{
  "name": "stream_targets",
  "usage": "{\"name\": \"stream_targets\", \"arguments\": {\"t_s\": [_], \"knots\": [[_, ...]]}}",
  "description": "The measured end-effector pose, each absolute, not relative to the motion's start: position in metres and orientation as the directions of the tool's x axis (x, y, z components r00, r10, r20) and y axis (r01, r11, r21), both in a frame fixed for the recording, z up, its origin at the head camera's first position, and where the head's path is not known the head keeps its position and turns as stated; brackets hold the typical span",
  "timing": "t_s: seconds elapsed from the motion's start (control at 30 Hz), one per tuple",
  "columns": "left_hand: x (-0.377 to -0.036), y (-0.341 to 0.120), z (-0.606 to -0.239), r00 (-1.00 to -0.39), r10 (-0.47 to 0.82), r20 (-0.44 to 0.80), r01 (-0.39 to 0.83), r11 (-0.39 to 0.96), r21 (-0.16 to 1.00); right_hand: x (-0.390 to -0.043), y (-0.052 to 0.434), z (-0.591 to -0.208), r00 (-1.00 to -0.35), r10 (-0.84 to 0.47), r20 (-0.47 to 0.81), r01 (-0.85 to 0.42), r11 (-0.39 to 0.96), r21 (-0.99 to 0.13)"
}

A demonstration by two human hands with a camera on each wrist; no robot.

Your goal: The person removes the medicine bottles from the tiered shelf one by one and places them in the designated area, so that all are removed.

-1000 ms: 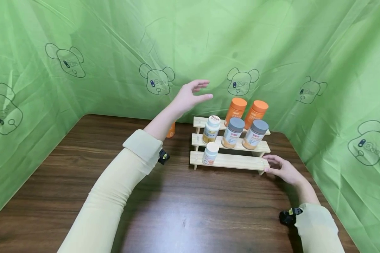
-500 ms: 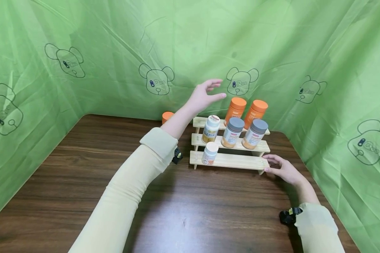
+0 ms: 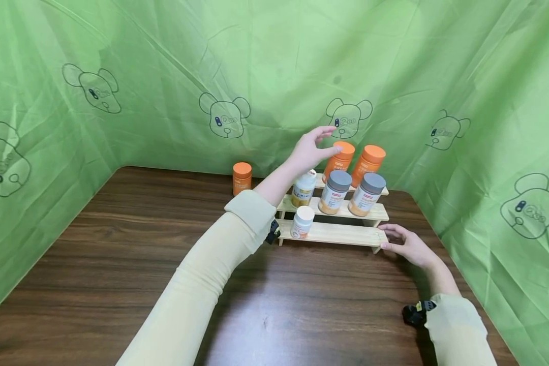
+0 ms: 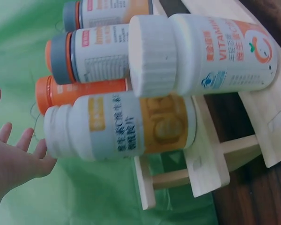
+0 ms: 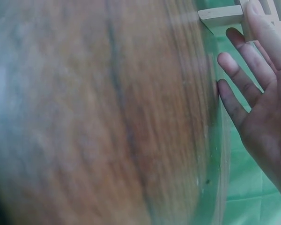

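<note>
A three-step wooden rack point(image 3: 338, 235) stands at the back right of the table. Two orange bottles point(image 3: 368, 161) are on its top step. A white bottle point(image 3: 304, 189) and two grey-capped bottles point(image 3: 333, 191) share the middle step. A small white bottle point(image 3: 302, 221) sits on the bottom step. My left hand point(image 3: 314, 147) hovers open, its fingertips at the left orange bottle point(image 3: 341, 156), holding nothing. My right hand point(image 3: 404, 245) rests open against the rack's lower right end, fingers straight point(image 5: 253, 70). The left wrist view shows the white bottles point(image 4: 126, 124) close up.
A lone orange bottle point(image 3: 241, 178) stands on the dark wooden table point(image 3: 119, 264) left of the rack, near the back. Green cloth point(image 3: 164, 61) printed with bear outlines walls in the table at the back and both sides.
My left hand has moved right and slightly down, from above the lone orange bottle to the left orange bottle on the top step. The right hand has stayed at the rack.
</note>
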State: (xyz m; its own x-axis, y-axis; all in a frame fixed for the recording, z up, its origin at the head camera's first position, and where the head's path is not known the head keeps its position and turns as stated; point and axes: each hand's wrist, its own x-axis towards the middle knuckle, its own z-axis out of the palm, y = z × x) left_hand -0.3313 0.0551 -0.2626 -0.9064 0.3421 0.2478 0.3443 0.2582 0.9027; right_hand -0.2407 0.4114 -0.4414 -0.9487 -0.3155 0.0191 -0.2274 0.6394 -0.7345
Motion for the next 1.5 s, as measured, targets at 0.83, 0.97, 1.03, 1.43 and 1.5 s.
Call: {"name": "stream_targets", "arguments": {"t_s": [0.83,0.97,1.03,1.43,1.5], "knots": [[-0.356,0.082,-0.278,-0.858,0.471,0.206,0.361,0.268,0.893,-0.242,0.414,-0.442,-0.953,-0.302,0.001,-0.21,0.662,-0.719],[-0.357,0.084,-0.277,-0.856,0.474,0.206,0.358,0.258,0.897,-0.242,0.413,-0.441,-0.954,-0.3,-0.002,-0.208,0.666,-0.717],[-0.358,0.085,-0.278,-0.857,0.474,0.202,0.356,0.261,0.897,-0.242,0.413,-0.441,-0.955,-0.296,-0.003,-0.203,0.664,-0.719],[-0.36,0.085,-0.279,-0.873,0.451,0.184,0.331,0.272,0.904,-0.242,0.412,-0.44,-0.956,-0.292,-0.005,-0.203,0.677,-0.708],[-0.36,0.085,-0.278,-0.876,0.447,0.18,0.324,0.27,0.907,-0.242,0.412,-0.44,-0.956,-0.293,-0.005,-0.203,0.675,-0.71]]}}
